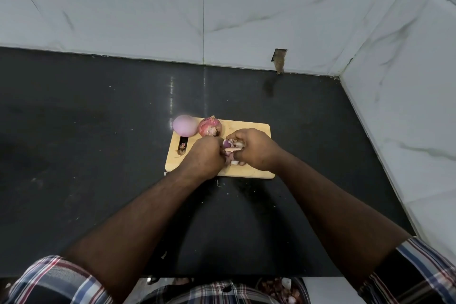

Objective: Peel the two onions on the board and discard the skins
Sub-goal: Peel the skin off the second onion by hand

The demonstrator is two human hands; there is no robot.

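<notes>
Peeled onion (184,125): smooth, pale pink-purple, round, sits at far-left corner of wooden board (249,128), partly overhanging edge. Unpeeled onion (210,126): reddish papery skin, loose and torn, stem tip up, just right of peeled one, touching or nearly so. Skins (231,149): purple-white scraps bunched mid-board between both hands; more scraps (182,147) in board's handle slot, near left.

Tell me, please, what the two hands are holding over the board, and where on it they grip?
Both the left hand and right hand grip a half-peeled onion by its opposite sides, loose skins trailing.
</notes>
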